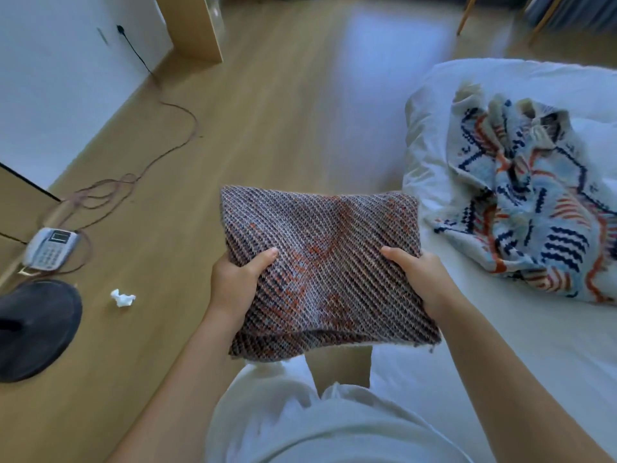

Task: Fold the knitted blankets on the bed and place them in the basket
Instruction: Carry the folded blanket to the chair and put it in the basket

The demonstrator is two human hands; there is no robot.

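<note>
A person holds a folded rectangular knitted blanket in a dark grey diagonal weave with orange patches (320, 262) out in front of the body, level and clear of any surface, above the edge where the pale wooden floor (267, 111) meets the white-sheeted bed (500, 345). The 2 hands are set apart, 1 on each short side of the fold. The left hand (237, 279) grips the left edge with the thumb lying on top of the fabric and the fingers hidden beneath. The right hand (417, 279) grips the right edge the same way, thumb on top, fingers out of sight below. A lower layer of the fold shows along the near edge of the bundle.

On the bed, to the right and well apart from the held bundle, lies a second knitted blanket in pale blue with navy and orange geometric patterns (534, 202), crumpled in a loose heap and unfolded.

On the floor to the left sit a white desk telephone with a keypad (50, 248), a thin dark cable (173, 111) looping toward the wall, a small crumpled white tissue (123, 298) and a dark round disc-shaped base (36, 329). The person's white garment (317, 422) fills the bottom of the view.
</note>
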